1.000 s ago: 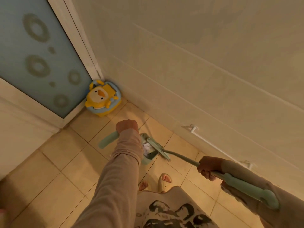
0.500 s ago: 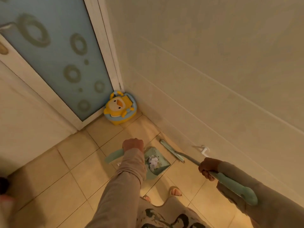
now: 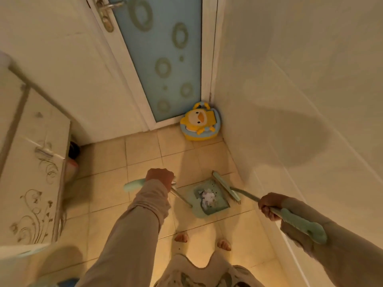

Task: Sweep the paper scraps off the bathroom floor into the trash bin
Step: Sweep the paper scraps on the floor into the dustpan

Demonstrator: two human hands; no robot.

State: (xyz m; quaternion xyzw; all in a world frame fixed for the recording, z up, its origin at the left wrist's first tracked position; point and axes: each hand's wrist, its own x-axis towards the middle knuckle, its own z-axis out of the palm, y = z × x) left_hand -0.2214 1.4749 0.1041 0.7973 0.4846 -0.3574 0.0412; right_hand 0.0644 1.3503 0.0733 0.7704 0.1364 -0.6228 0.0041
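Since a second before, view swung left; pale green plastic dustpan (image 3: 209, 200) lowered flat-ish toward the tan floor tiles (image 3: 107, 154), white paper scraps (image 3: 207, 197) sitting inside. Sweeping apparently finished; tipping remained. Left hand (image 3: 159, 178) closed around the dustpan's long handle, right hand (image 3: 269, 206) closed around the green broom (image 3: 227, 188) handle, head resting against the pan's right edge. Trash bin nowhere clearly visible; dark, blurred shape beside the white cabinet (image 3: 35, 168), far left, unidentifiable.
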